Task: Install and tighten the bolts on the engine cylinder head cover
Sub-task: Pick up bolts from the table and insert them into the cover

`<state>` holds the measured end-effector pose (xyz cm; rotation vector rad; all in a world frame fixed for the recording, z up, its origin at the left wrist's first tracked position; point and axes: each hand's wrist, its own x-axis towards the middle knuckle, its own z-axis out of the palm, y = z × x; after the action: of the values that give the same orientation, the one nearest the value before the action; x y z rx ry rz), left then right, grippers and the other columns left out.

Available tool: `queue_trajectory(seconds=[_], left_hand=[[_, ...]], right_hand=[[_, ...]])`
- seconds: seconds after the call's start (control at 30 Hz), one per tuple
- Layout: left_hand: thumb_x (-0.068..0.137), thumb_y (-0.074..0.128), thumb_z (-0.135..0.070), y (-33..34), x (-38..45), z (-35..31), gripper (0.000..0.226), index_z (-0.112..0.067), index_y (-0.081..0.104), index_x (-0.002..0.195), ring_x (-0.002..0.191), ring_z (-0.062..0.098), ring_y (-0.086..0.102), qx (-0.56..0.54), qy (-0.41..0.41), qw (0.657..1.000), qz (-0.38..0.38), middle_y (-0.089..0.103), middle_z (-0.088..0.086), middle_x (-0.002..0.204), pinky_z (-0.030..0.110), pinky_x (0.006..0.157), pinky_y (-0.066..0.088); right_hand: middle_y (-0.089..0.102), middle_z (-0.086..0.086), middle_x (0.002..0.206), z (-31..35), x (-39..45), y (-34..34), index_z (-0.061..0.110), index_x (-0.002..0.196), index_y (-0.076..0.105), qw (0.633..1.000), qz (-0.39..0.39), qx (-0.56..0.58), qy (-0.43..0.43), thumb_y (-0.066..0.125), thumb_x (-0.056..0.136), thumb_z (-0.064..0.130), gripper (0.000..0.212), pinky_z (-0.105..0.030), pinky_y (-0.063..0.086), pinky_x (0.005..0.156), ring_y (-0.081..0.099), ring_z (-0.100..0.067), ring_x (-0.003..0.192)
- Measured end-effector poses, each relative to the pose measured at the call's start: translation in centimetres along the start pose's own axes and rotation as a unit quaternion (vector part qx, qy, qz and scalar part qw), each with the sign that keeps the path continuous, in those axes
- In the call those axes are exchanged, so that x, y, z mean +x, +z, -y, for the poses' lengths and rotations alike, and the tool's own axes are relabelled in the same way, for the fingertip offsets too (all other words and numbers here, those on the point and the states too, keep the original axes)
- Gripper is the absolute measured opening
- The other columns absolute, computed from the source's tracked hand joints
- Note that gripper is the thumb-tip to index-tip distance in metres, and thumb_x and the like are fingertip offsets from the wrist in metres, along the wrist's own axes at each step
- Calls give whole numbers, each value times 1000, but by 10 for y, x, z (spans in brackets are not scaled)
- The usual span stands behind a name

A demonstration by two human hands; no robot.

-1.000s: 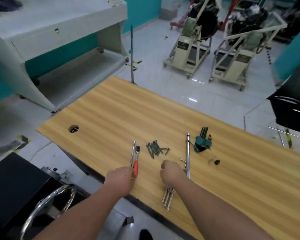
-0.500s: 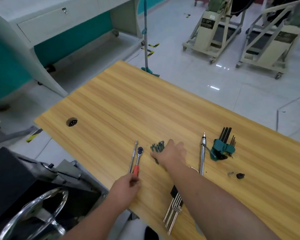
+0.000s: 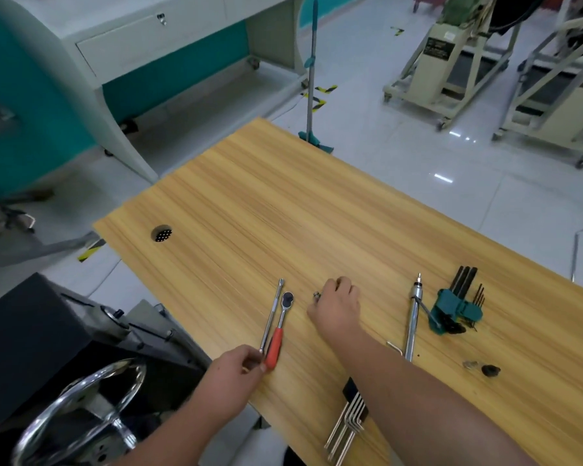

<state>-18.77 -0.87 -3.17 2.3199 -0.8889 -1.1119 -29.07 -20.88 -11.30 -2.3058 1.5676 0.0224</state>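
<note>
Head view: the right hand (image 3: 335, 306) curls over the bolts (image 3: 316, 295); at its 7 o'clock the left hand (image 3: 231, 375) pinches the red-handled ratchet (image 3: 278, 334). At 3 o'clock a teal holder (image 3: 453, 306) grips black hex keys (image 3: 465, 280).

The right hand (image 3: 335, 306) covers the bolts (image 3: 316, 295); only one end shows. Its forearm hides part of the hex keys (image 3: 345, 428).
</note>
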Motion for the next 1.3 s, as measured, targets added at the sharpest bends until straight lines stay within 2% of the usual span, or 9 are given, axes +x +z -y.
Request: queue_trajectory(seconds=[0.3, 0.73, 0.9, 1.0, 1.07, 1.13, 1.2, 1.23, 1.3], left_hand=[[95, 63, -36, -10, -3, 5, 10, -35, 63, 105, 88, 1, 60, 16, -7, 1000, 24, 65, -16, 99, 11, 70, 44], [100, 53, -41, -11, -16, 4, 14, -35, 65, 98, 81, 0, 61, -20, -19, 999, 34, 67, -13, 91, 11, 64, 43], [102, 49, -38, -11, -19, -4, 29, -25, 70, 88, 76, 10, 65, -142, -46, 989, 21, 72, -3, 85, 29, 71, 50], [103, 47, -38, -13, -18, -17, 31, -17, 69, 101, 72, 11, 64, -319, -129, 939, 5, 73, -7, 78, 28, 67, 48], [104, 47, -41, -19, -19, -34, 34, -12, 65, 107, 68, 14, 63, -435, -175, 883, 4, 74, -1, 82, 29, 63, 49], [102, 49, -46, -31, -19, -54, 41, -7, 61, 110, 70, 17, 64, -556, -196, 808, 2, 74, 7, 95, 31, 62, 51], [100, 51, -51, -51, -28, -72, 53, -1, 60, 117, 86, 21, 65, -667, -192, 719, 23, 71, 14, 111, 35, 76, 53], [100, 49, -54, -63, -34, -77, 59, 0, 60, 121, 97, 26, 67, -712, -182, 677, 41, 69, 17, 116, 39, 85, 54], [99, 43, -58, -87, -56, -81, 64, -2, 63, 124, 104, 35, 69, -774, -150, 611, 72, 69, 20, 118, 45, 92, 53]], right_hand=[[42, -13, 128, -1, 7, -3, 10, 125, 46, 999, 25, 12, -31, 49, 83, -2, 43, -31, 40, 88, 43, -28, 107], [49, -9, 119, -1, 2, 1, 10, 117, 51, 994, -10, -58, -96, 48, 85, -6, 36, -26, 34, 78, 36, -18, 85], [49, -13, 124, 0, 7, -26, 5, 122, 57, 992, 2, 125, -26, 43, 89, -7, 38, -31, 44, 78, 53, -25, 92], [57, -6, 101, 26, 8, -64, 6, 121, 61, 928, 15, 356, 111, 44, 91, -3, 36, -25, 40, 52, 51, -15, 63], [53, -4, 79, 56, -6, -90, 9, 110, 64, 812, 69, 549, 185, 42, 91, -4, 32, -25, 37, 44, 44, -15, 52], [52, -5, 74, 90, -32, -114, 9, 95, 62, 685, 123, 692, 192, 38, 90, -9, 30, -25, 38, 43, 43, -12, 50], [53, -4, 71, 124, -65, -131, 8, 88, 58, 606, 155, 763, 165, 36, 88, -12, 31, -23, 41, 45, 45, -11, 50], [53, -3, 68, 141, -83, -138, 9, 86, 58, 594, 160, 774, 151, 36, 87, -12, 30, -24, 43, 47, 46, -12, 50], [54, -2, 59, 170, -116, -148, 14, 79, 60, 655, 119, 737, 115, 43, 84, -10, 30, -29, 45, 50, 49, -15, 50]])
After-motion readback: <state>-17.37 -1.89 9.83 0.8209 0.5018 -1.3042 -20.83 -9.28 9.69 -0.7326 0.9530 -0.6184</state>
